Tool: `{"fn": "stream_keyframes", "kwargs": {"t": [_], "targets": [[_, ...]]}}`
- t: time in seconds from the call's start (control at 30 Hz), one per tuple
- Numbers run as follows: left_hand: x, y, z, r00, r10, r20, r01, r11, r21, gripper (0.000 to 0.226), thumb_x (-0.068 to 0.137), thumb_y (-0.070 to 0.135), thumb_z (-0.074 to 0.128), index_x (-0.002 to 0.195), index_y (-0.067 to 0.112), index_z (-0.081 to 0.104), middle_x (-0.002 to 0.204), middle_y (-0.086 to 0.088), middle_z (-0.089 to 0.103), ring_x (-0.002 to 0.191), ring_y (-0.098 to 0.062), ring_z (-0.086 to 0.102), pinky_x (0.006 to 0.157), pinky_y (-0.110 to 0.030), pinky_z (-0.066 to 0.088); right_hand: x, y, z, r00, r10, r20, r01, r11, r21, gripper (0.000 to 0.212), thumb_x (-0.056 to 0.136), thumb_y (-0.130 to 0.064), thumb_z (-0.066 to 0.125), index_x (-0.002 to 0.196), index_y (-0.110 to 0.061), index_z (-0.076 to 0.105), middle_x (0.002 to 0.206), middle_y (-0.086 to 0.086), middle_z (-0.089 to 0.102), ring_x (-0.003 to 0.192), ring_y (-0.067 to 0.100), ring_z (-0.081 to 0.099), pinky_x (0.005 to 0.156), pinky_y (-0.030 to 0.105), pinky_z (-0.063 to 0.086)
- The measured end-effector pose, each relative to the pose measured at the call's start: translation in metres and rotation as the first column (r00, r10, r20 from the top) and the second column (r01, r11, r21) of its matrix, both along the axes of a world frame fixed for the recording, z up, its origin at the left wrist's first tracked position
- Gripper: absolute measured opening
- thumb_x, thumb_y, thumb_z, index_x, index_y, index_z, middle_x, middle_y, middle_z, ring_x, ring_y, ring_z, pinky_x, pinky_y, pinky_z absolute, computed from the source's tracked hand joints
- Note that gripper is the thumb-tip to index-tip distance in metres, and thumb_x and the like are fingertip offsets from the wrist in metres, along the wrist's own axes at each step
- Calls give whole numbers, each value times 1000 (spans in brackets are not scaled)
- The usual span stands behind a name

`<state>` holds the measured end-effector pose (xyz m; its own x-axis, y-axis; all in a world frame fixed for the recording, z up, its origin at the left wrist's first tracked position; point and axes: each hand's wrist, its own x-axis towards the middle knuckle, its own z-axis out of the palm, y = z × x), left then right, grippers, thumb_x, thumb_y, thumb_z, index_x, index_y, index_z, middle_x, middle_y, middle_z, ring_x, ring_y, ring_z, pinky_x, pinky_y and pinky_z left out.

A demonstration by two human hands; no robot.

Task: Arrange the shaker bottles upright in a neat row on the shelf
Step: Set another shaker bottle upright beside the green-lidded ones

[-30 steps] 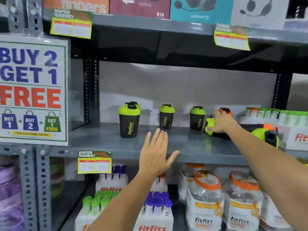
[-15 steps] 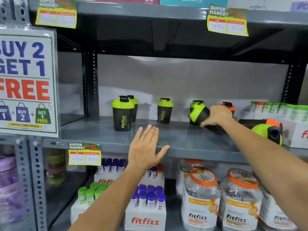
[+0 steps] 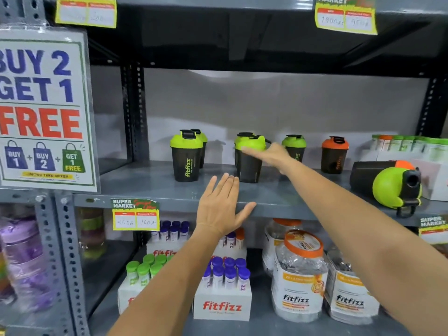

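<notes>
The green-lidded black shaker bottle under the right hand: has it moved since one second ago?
Yes. The green-lidded black shaker bottle went left along the grey metal shelf, away from the orange-lidded bottle, and now stands upright.

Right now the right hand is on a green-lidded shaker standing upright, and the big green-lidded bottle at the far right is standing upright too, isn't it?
Not quite. The head view shows the right hand on the upright green-lidded shaker, but the big green-lidded bottle at the far right lies on its side on the shelf.
</notes>
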<state>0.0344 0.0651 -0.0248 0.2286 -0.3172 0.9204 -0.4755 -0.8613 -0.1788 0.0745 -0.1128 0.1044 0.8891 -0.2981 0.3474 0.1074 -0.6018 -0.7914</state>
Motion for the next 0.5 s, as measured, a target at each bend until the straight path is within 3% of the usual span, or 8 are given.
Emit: {"fn": "stream_keyframes", "kwargs": {"t": [0.07,0.13,0.2,0.27,0.33,0.43,0.5], "targets": [[0,0,0,1000,3,-3,-3,1000,-2,72,95,58,30,122,0,64,121,-13,67,122,-25,57,108,-44,37,-2,1,19,966,-145,215,162,985,-63,106,58,-87,58,133,-13,50,135,6,53,124,25,52,98,38,44],[-1,-1,-1,1000,18,-12,-18,1000,-1,72,95,58,29,122,1,63,122,-13,66,123,-25,56,109,-44,37,-6,7,39,949,-145,280,228,928,-293,99,66,-86,51,135,-14,46,137,9,49,125,30,51,95,43,46],[-2,0,0,998,41,-37,-41,999,21,75,96,59,24,124,1,62,124,-13,65,125,-24,54,110,-44,35,-10,17,52,983,-122,138,183,750,-636,94,69,-85,49,134,-16,49,134,11,53,121,33,54,87,42,48],[-4,0,0,997,59,-54,-57,998,37,77,96,59,20,125,1,61,125,-13,65,125,-24,54,110,-44,35,-6,22,56,984,-179,-10,98,587,-804,89,70,-82,51,132,-19,51,132,10,57,117,33,56,80,39,46],[-4,0,1,996,60,-59,-57,998,38,77,96,58,19,125,1,61,125,-13,64,126,-25,53,110,-44,35,-1,22,55,981,-171,-86,34,596,-802,81,71,-73,57,132,-21,52,133,9,57,117,32,54,79,36,45],[-2,0,0,998,46,-46,-45,998,33,76,96,58,20,125,1,61,125,-13,65,125,-25,54,110,-44,35,-2,15,60,983,-88,-164,-58,692,-720,79,73,-61,65,139,-20,47,143,11,49,126,33,47,92,38,44],[-3,0,0,998,42,-40,-41,999,31,76,96,58,20,124,2,62,124,-12,65,125,-25,54,110,-44,35,-4,12,61,987,-77,-138,-44,707,-705,87,71,-71,63,141,-23,43,145,14,43,130,36,45,99,42,42]]}}
